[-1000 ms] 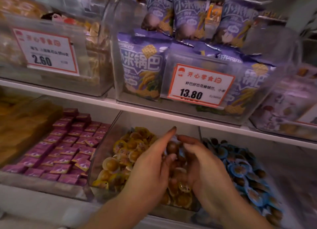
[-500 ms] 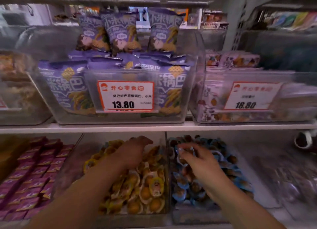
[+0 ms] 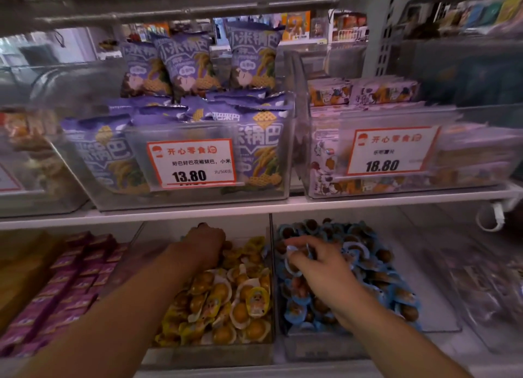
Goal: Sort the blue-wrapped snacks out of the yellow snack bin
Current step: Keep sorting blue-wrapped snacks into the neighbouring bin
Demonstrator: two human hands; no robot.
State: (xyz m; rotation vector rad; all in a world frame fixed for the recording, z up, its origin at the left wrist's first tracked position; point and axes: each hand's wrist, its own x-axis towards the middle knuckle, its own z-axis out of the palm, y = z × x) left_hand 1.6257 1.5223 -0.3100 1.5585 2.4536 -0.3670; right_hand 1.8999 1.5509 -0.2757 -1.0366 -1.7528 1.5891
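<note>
The yellow snack bin point(image 3: 215, 352) is a clear box on the lower shelf, full of yellow-wrapped round snacks point(image 3: 240, 301). To its right stands a clear bin point(image 3: 317, 346) heaped with blue-wrapped snacks point(image 3: 368, 267). My left hand point(image 3: 205, 243) reaches deep into the back of the yellow bin, its fingers curled down and hidden among the snacks. Over the blue bin hovers my right hand point(image 3: 317, 264), and its fingertips pinch a blue-wrapped snack point(image 3: 295, 250) at the bin's left side.
Purple boxed sweets point(image 3: 70, 281) fill the bin to the left. The shelf above point(image 3: 254, 205) carries clear bins of purple crisp bags point(image 3: 175, 140) and small packets point(image 3: 382, 117), each with a price card. More wrapped goods point(image 3: 481, 287) lie at the far right.
Both hands were together in the yellow bin. My right hand has crossed to the blue bin with a blue snack, and my left hand has pushed further back into the yellow bin.
</note>
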